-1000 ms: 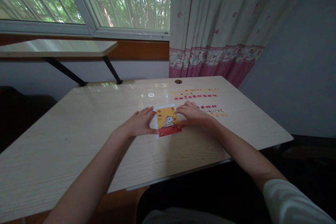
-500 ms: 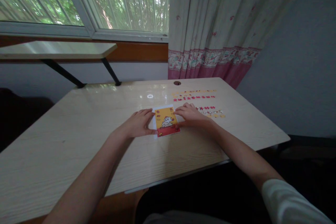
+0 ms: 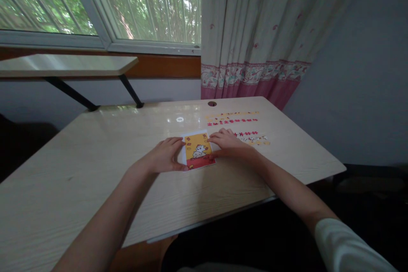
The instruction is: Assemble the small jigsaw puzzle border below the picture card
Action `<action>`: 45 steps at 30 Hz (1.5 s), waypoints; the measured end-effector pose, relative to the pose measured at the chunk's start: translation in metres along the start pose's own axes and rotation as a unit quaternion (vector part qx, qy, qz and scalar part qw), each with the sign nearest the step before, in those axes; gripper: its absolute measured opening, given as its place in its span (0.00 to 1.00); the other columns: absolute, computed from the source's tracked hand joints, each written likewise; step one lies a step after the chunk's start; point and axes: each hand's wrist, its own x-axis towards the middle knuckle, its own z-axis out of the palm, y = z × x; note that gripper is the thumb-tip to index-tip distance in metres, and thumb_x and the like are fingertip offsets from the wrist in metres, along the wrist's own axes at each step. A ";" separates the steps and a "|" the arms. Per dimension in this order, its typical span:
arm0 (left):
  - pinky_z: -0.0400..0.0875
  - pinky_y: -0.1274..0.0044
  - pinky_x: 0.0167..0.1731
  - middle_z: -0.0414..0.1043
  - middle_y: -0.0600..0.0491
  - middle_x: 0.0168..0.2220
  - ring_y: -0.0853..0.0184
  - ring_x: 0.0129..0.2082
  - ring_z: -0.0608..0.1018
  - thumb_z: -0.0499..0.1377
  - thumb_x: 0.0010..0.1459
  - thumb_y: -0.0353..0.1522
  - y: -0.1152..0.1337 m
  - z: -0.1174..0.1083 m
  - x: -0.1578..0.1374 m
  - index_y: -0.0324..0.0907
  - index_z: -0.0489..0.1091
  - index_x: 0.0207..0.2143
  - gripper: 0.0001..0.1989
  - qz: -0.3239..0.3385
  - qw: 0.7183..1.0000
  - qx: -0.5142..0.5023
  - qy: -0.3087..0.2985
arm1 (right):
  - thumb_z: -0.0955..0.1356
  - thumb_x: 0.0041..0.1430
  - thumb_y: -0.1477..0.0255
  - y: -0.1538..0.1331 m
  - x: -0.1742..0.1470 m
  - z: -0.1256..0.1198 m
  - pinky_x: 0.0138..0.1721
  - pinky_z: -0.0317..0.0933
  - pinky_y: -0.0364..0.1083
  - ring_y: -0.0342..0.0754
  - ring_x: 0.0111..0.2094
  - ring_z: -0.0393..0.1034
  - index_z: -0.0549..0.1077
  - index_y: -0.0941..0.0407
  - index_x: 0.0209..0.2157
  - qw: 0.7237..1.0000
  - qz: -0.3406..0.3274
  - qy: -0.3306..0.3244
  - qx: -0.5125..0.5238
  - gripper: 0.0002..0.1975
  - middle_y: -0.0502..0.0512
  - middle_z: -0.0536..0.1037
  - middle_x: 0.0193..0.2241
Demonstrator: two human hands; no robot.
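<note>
A small yellow-and-red picture card (image 3: 199, 151) with a white cartoon animal on it lies on the desk in front of me. A strip of white sheet (image 3: 195, 133) shows along its far edge. My left hand (image 3: 164, 155) has index finger and thumb against the card's left edge, the thumb at the near corner. From the other side my right hand (image 3: 228, 144) grips the right edge, its fingertips on the card's margin. Rows of small red, white and yellow puzzle pieces (image 3: 232, 122) lie beyond and to the right, partly hidden by my right hand.
The pale wooden desk (image 3: 111, 144) stands against the wall. A raised shelf (image 3: 66, 65) on black legs is at the back left. A cable hole (image 3: 212, 103) is near the desk's far edge. A patterned curtain (image 3: 255, 29) hangs beside the window (image 3: 149, 4).
Both hands keep hold of the card's sides. Less of the white strip shows along the card's left edge. The whole view has shifted slightly.
</note>
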 end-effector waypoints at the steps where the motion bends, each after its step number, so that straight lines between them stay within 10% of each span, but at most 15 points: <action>1: 0.61 0.62 0.54 0.62 0.37 0.57 0.47 0.56 0.65 0.57 0.42 0.60 -0.002 0.001 0.000 0.37 0.62 0.56 0.47 0.001 1.000 0.003 0.004 | 0.66 0.52 0.48 0.002 0.000 -0.002 0.51 0.51 0.56 0.60 0.53 0.58 0.64 0.51 0.58 1.000 0.003 0.003 -0.003 0.36 0.59 0.66 0.57; 8: 0.60 0.60 0.52 0.61 0.35 0.56 0.46 0.55 0.64 0.53 0.50 0.57 -0.015 0.010 0.001 0.36 0.60 0.58 0.42 -0.016 0.998 0.044 0.033 | 0.64 0.60 0.60 0.069 0.006 -0.044 0.52 0.52 0.56 0.58 0.52 0.62 0.70 0.52 0.52 0.988 0.133 0.068 -0.028 0.20 0.58 0.71 0.53; 16: 0.64 0.63 0.48 0.69 0.41 0.48 0.53 0.49 0.69 0.51 0.60 0.42 -0.019 0.009 0.005 0.39 0.68 0.50 0.21 0.006 0.996 0.039 0.085 | 0.63 0.59 0.73 0.154 0.028 -0.049 0.52 0.54 0.54 0.58 0.51 0.65 0.73 0.52 0.50 0.958 0.268 -0.012 -0.102 0.18 0.59 0.76 0.47; 45: 0.68 0.66 0.46 0.72 0.41 0.45 0.56 0.45 0.73 0.50 0.62 0.39 -0.023 0.017 0.012 0.37 0.72 0.45 0.18 0.016 0.990 0.005 0.143 | 0.67 0.53 0.76 0.178 0.056 -0.038 0.45 0.62 0.43 0.49 0.43 0.71 0.76 0.55 0.44 0.955 0.267 -0.085 -0.094 0.16 0.57 0.79 0.42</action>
